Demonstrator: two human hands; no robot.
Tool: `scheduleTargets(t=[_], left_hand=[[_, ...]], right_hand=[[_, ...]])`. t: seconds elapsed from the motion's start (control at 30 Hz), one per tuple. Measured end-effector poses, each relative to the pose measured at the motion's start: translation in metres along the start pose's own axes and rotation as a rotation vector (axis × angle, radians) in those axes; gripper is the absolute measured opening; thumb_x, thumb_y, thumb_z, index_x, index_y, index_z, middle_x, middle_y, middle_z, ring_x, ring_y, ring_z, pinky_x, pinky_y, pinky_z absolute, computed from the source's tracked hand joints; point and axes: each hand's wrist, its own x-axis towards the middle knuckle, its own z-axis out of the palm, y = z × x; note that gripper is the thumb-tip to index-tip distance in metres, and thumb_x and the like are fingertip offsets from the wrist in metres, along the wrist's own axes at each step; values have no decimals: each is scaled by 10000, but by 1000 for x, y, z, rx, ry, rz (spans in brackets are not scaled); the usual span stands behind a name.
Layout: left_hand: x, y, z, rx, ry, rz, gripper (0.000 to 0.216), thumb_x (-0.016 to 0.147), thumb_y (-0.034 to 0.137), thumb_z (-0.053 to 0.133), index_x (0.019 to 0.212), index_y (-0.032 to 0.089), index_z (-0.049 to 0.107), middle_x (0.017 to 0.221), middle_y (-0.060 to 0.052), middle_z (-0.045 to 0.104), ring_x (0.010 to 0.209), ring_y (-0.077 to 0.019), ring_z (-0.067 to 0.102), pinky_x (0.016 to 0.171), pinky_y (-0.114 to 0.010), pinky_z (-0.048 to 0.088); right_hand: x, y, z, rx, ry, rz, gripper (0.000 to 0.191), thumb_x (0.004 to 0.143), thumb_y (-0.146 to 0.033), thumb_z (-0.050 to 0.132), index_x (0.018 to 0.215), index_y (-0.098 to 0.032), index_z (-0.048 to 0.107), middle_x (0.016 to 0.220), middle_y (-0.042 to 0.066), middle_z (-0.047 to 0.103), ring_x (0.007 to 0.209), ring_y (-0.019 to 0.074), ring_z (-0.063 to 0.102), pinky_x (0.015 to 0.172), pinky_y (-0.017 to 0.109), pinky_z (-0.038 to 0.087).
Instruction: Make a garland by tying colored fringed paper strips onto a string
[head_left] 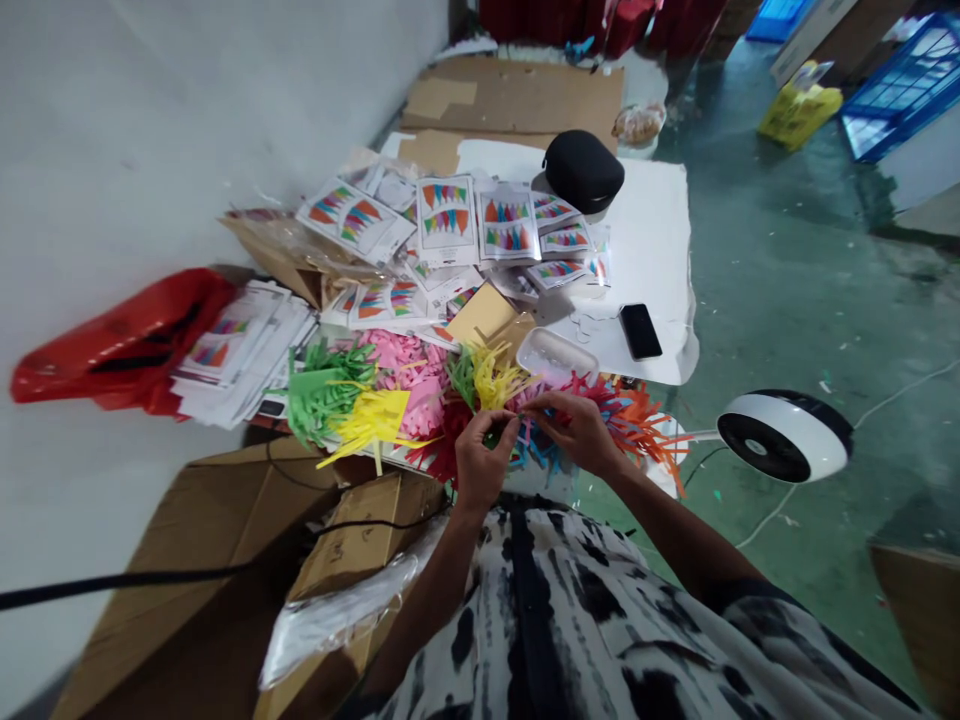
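My left hand (484,460) and my right hand (576,430) meet at the table's near edge, fingertips pinched close together. What lies between the fingers is too small to make out. Fringed paper tassels surround them: yellow strips (501,380) just beyond, blue strips (541,455) beneath, and orange strips (646,428) to the right. Left of my hands are a green fringed bundle (322,395), a pink bundle (412,375) and a yellow fringed sheet (379,415). A shallow white plastic tray (559,352) sits just past my right hand.
Packaged cards with printed tassel garlands (445,220) cover the table's far half. A phone (640,331) and a black case (583,172) lie to the right. A red plastic bag (127,345) is at left, cardboard boxes (367,530) below, a white-and-black fan (784,435) at right.
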Motion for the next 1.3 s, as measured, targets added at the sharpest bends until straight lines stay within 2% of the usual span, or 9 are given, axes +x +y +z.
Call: scheduleTargets(t=[0.2,0.5,0.63,0.83,0.93,1.03,1.13,1.23,1.3], left_hand=[[-1,0,-5,85,-8,89,172,930,368,689,912,202,730,901,-36,728,853,-172,677,820,-273,529],[-3,-1,-2,67,27,83,138,905,332,686,898,199,719,874,-22,712,822,-161,667,780,-257,523],[-5,0,-1,74,14,83,124,910,322,678,898,203,713,866,-17,705,809,-154,664,772,-250,522],[-3,1,-3,170,27,219,62,889,256,679,891,206,716,891,-35,712,872,-179,669,833,-287,525],[-2,2,-3,160,-5,212,61,888,254,676,894,208,715,890,-36,712,866,-179,671,824,-287,526],[-2,3,-3,121,-24,162,85,899,282,677,896,205,712,886,-31,713,842,-168,671,801,-272,526],[-2,3,-3,120,-42,144,97,897,294,690,889,202,717,887,-31,721,848,-167,673,809,-269,526],[-2,3,-2,100,-54,109,112,902,306,692,894,197,717,875,-23,725,835,-160,676,803,-263,526],[-3,3,-1,98,-51,89,115,905,304,690,891,194,718,865,-16,725,820,-154,677,794,-259,526]], right_hand=[[0,-7,1,-55,-10,-21,173,1004,-353,658,1075,-249,776,994,44,792,919,190,740,835,306,564],[-7,-9,8,-10,27,5,192,988,-342,675,1126,-263,781,1033,43,806,933,196,755,847,314,580],[-9,-6,10,13,75,23,172,981,-338,684,1102,-259,778,990,38,806,860,188,754,799,309,585],[-10,-10,10,-108,125,-64,96,983,-299,683,1003,-258,767,923,30,781,880,192,717,836,329,557],[-9,-13,10,-117,110,-84,113,999,-294,649,977,-259,754,917,33,773,893,196,703,871,348,546],[-8,-11,9,-61,99,-41,124,998,-317,644,995,-247,746,935,41,770,896,197,706,858,341,551],[-10,-5,10,32,82,74,187,980,-371,683,1084,-232,754,990,49,787,897,197,735,835,320,565],[-11,-1,10,106,54,162,231,966,-425,704,1034,-215,770,932,41,792,833,192,737,784,300,564],[-12,0,10,87,31,159,244,980,-438,681,987,-206,755,879,36,773,786,181,712,755,292,549]])
